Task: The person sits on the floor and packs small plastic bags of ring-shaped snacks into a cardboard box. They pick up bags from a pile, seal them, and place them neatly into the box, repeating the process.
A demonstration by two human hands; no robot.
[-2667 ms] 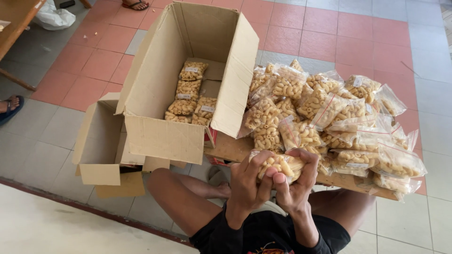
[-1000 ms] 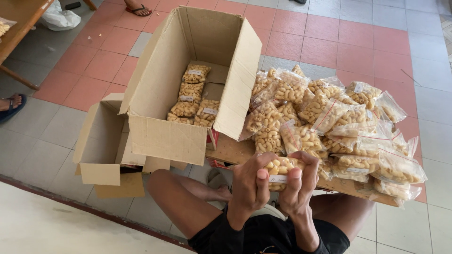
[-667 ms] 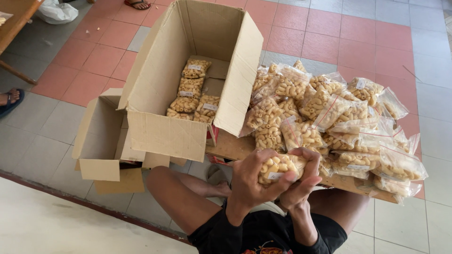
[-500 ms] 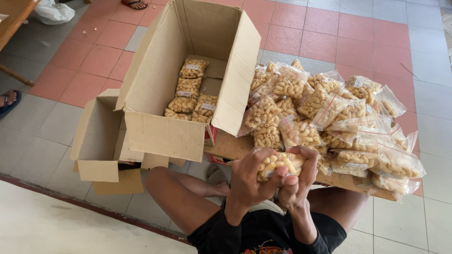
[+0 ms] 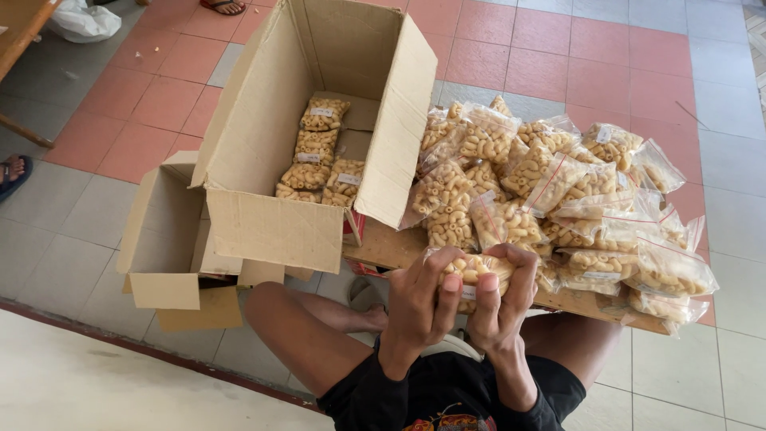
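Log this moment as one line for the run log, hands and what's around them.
left hand: holds snack bag | right hand: holds same bag | bag pile on board | open carton: bags inside

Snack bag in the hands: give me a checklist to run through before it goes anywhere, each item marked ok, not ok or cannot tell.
1. Grip: left hand and right hand both clasp the snack bag, thumbs on its front. Ok.
2. Bag seal shut: the hands cover the top edge. Cannot tell.
3. Big cardboard box open, flaps up. Ok.
4. Room in the box: packed bags lie in rows on the bottom, with bare cardboard beside them. Ok.
5. Pile of bags steady on the wooden board: bags at the right edge overhang. Not ok.
6. Path from hands to box: nothing between them. Ok.
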